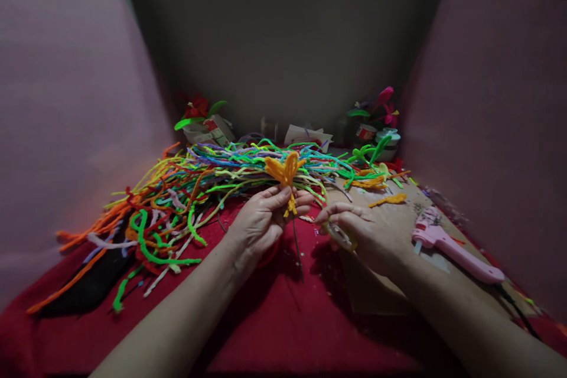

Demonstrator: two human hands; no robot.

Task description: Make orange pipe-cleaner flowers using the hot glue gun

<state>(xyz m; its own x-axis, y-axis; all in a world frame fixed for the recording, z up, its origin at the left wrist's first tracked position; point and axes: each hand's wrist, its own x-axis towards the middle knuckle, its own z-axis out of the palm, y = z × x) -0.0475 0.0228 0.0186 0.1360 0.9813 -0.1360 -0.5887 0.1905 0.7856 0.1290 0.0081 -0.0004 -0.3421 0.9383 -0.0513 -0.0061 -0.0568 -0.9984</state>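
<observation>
Above middle of red cloth [266, 336]: orange fuzzy flower [286, 171], petals up, thin dark stem [298, 251] pointing down below it. Left hand [270, 212]: thumb and fingers pinched on flower's base, other fingers loosely curled. Right hand [365, 233], apart from flower: fingers curled around yellowish ring-shaped item [343, 238], possibly tape roll; light dim, identity uncertain. Behind flower: heap of coloured pipe cleaners [234, 160]. Right of right hand: pink glue gun [452, 249] on cardboard [416, 194].

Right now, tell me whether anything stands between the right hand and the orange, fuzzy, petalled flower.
Partly: fingertips of the left hand extend beside the base of the orange flower, on the side facing the right hand. Nothing else visible stands between.
</observation>
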